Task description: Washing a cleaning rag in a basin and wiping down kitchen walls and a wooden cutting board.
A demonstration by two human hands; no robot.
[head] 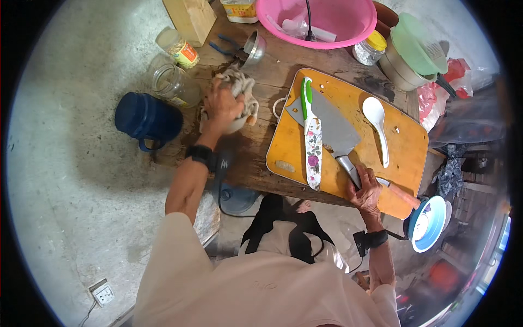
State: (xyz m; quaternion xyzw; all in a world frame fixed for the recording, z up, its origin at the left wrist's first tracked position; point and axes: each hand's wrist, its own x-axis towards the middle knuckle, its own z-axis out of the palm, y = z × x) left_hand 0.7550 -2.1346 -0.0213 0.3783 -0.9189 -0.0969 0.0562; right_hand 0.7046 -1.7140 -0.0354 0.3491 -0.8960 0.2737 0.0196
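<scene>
My left hand rests on a crumpled, stained cloth, over what looks like a pale bowl; the fingers are partly lost in the folds. At the front edge of a yellow cutting board, my right hand is around the handle end of a metal cleaver, whose blade lies flat on the board. A green-handled knife with a floral blade overlaps the cleaver blade. To the right are a white spoon and a small knife with an orange-brown handle.
Left of the cloth stand a dark blue lidded mug and glass jars. Behind are a metal bowl, a pink basin and a yellow-lidded jar. A blue basin sits beyond the board's right front corner.
</scene>
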